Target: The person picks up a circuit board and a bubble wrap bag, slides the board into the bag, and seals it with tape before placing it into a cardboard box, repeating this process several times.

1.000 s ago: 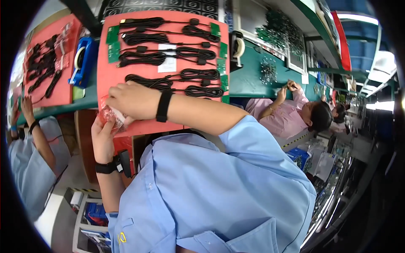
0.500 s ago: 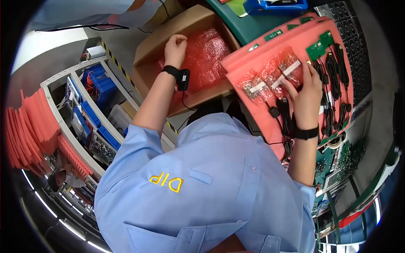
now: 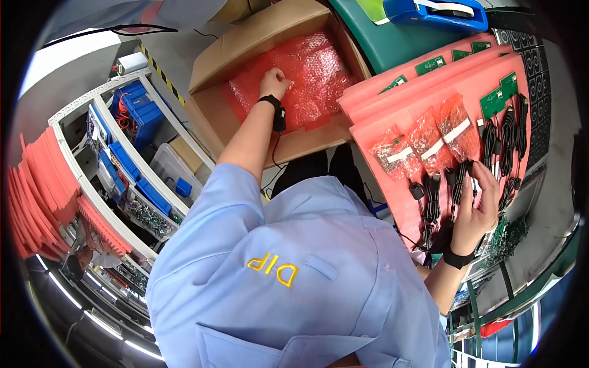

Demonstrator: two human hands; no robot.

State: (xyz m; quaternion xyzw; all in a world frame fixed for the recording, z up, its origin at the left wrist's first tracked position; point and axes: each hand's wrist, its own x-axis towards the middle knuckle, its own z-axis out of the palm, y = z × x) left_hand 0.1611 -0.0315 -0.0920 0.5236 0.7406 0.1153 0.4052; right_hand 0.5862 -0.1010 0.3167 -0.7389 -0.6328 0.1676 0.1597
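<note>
My left hand (image 3: 274,84) is over the cardboard box (image 3: 230,38), its fingers curled closed against red bubble wrap (image 3: 316,67); whatever they may hold is hidden. My right hand (image 3: 480,205) is over the pink foam sheet (image 3: 380,175) on the right, thumb and fingers apart. Its fingertips are close to a bundled black cable (image 3: 457,184); contact is unclear. Several other black cables (image 3: 508,132) lie coiled beside it. Above the hand rest three red bubble-wrap packets (image 3: 427,144) with white labels. A green circuit board (image 3: 498,98) lies on the sheet's far right.
More pink foam sheets (image 3: 374,101) with green boards are stacked beneath. A blue tape dispenser (image 3: 408,13) stands on the green surface (image 3: 368,34) behind. At left, a white rack (image 3: 92,205) holds blue bins (image 3: 147,119). Foam sheets (image 3: 49,184) are piled beyond it.
My left hand has moved from the box's far left side onto the bubble wrap. My right hand has left the packets and come nearer, down to the cables. The whole view has shifted slightly.
</note>
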